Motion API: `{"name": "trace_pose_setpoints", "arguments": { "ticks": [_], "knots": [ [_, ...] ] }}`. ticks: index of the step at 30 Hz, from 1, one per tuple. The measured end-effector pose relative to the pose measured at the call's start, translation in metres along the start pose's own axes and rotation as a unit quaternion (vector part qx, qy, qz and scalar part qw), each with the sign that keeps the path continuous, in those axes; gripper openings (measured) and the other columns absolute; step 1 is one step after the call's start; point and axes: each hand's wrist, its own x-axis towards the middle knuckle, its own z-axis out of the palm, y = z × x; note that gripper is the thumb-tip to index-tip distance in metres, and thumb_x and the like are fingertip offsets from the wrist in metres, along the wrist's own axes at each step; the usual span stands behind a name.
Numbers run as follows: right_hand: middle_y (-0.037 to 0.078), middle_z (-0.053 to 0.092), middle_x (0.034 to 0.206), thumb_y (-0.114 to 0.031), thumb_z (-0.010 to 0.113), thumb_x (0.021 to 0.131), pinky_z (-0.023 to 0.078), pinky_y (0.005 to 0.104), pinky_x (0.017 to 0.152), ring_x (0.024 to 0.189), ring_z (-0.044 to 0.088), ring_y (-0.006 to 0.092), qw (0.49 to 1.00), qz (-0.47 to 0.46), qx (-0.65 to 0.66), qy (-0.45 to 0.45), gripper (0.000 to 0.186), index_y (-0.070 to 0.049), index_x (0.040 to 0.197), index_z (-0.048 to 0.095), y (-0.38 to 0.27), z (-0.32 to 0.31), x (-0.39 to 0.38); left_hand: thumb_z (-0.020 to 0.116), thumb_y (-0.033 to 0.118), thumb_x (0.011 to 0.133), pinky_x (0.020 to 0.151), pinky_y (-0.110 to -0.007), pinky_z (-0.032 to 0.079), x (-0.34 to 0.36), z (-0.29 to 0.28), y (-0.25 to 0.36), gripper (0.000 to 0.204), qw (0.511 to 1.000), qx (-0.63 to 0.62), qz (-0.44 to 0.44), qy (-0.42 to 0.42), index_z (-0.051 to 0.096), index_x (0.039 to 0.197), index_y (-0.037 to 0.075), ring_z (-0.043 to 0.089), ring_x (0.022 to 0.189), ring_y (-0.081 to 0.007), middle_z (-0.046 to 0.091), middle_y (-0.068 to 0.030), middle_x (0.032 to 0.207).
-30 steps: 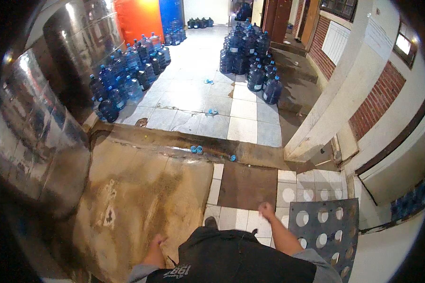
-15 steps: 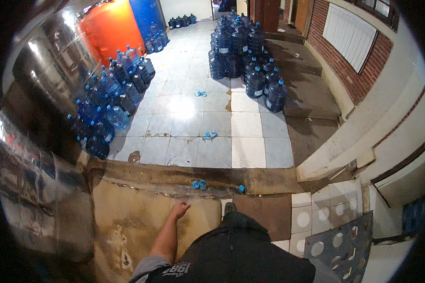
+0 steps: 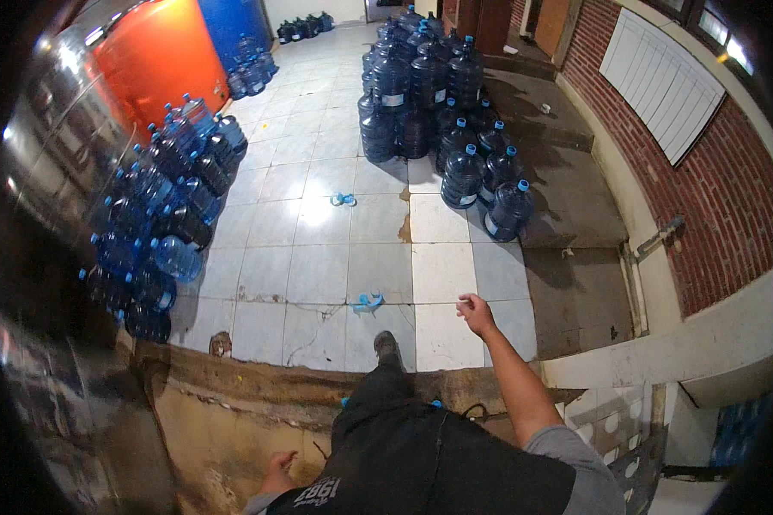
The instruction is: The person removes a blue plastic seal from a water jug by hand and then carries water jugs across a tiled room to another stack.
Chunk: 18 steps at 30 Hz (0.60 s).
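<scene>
My right hand (image 3: 475,316) hangs out over the white floor tiles, fingers loosely apart, holding nothing. Low at the left, my left hand (image 3: 279,472) is beside my body with its fingers partly stretched and nothing visible in it. Closest to the right hand lies a small group of light-blue plastic pieces (image 3: 368,302) on the tiles; their exact kind is too small to tell. A second such group of blue pieces (image 3: 343,200) lies farther ahead. One of my shoes (image 3: 387,350) is on the tiled floor just past the step edge.
Many blue water jugs (image 3: 176,257) stand along the left, beside an orange tank (image 3: 159,64) and a blue tank (image 3: 249,34). Stacked jugs (image 3: 412,103) rise at the right, next to dark steps (image 3: 567,206). A raised step edge (image 3: 266,371) crosses underfoot.
I have stepped forward onto the tiled floor, and the jugs and blue pieces appear nearer. My right hand has swung forward into view; my left hand has swung back.
</scene>
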Motion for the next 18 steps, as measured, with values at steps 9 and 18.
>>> {"name": "trace_pose_setpoints", "arguments": {
  "ticks": [9, 18],
  "knots": [
    [0.011, 0.069, 0.08, -0.026, 0.058, 0.092, 0.051, 0.0387, 0.059, 0.065, 0.064, 0.0218, 0.884, 0.455, -0.081, -0.072, 0.025, -0.003, 0.093, 0.067, 0.154, -0.04, -0.039, 0.064, 0.054, 0.086, 0.072, -0.05, 0.05, 0.063, 0.047, 0.574, 0.056, 0.803, 0.393, 0.436, 0.108, 0.07, 0.072, 0.0, 0.067, 0.078, -0.0405, 0.068, -0.0256, 0.079],
    [0.011, 0.067, 0.084, -0.034, 0.055, 0.094, 0.049, 0.0409, 0.054, 0.058, 0.06, 0.0243, 0.814, 0.551, 0.159, 0.095, 0.032, -0.005, 0.097, 0.068, 0.15, -0.062, 0.107, 0.065, 0.048, 0.088, 0.085, -0.045, 0.052, -0.097, 0.163, 1.006, 0.049, 0.802, 0.314, 0.503, 0.076, 0.07, 0.104, 0.002, 0.067, 0.097, -0.0408, 0.07, -0.027, 0.096]
  ]
}}
